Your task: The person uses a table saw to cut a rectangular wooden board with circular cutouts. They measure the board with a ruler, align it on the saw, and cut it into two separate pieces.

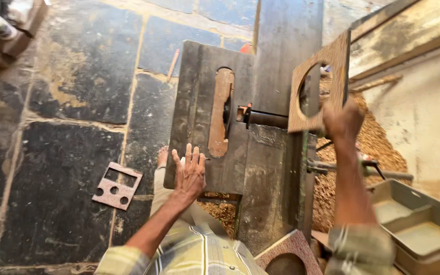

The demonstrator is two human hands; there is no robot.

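My right hand (343, 122) grips the lower right corner of a brown speckled board panel (338, 61) with a large oval hole cut in it, held up above the right side of a dark metal saw table (260, 153). My left hand (189, 173) lies flat, fingers spread, on the near left edge of that table, just left of the wooden insert plate (220, 112) around the saw slot. Another speckled panel with a round hole (294, 249) sits low in view between my arms.
A small speckled board piece with square and round cutouts (116, 186) lies on the dark stone floor (67, 153) to the left. Sawdust (373, 147) is heaped right of the table. Grey metal trays (418, 224) stand at the lower right beside a pale wall (423, 112).
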